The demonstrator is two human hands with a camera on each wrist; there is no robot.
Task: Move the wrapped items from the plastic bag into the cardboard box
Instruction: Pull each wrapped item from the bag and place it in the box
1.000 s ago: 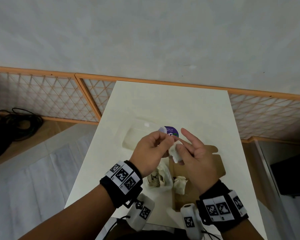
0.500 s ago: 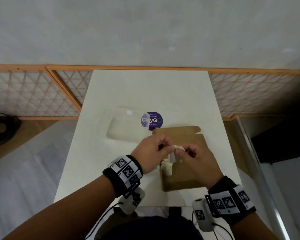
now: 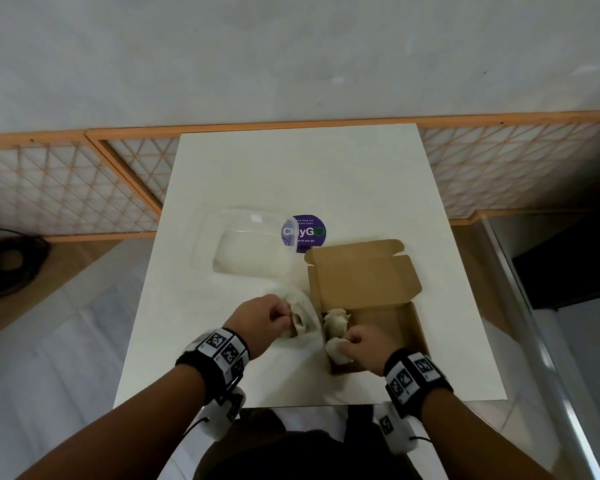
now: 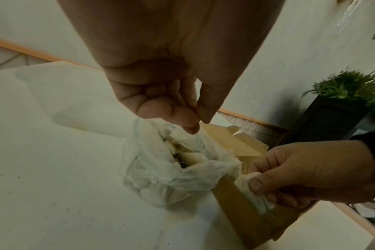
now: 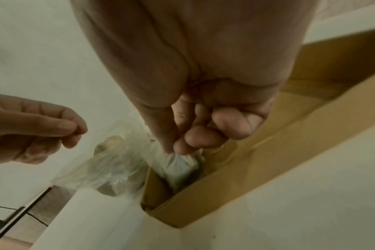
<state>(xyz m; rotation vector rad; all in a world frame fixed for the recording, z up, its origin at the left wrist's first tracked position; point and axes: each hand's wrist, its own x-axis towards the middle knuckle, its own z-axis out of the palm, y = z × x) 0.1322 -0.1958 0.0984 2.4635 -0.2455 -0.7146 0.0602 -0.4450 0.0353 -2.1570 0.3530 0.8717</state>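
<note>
The right hand has dropped from mid-air into the open brown cardboard box, pinching a white wrapped item, so placement is near. Beside it, the left hand pinches the crumpled clear plastic bag, still holding more.

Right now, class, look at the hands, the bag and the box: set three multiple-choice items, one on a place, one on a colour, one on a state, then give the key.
1. Where does the plastic bag lie?
A. inside the cardboard box
B. on the table just left of the cardboard box
C. on the floor

2. What colour is the round sticker?
A. purple
B. red
C. yellow

3. What is the right hand doing?
A. resting flat on the table
B. closing the lid
C. pinching a wrapped item in the box

Key: B, the bag sits against the box's left wall; A, the sticker is purple with white lettering; C, thumb and fingers grip the wrap.
</note>
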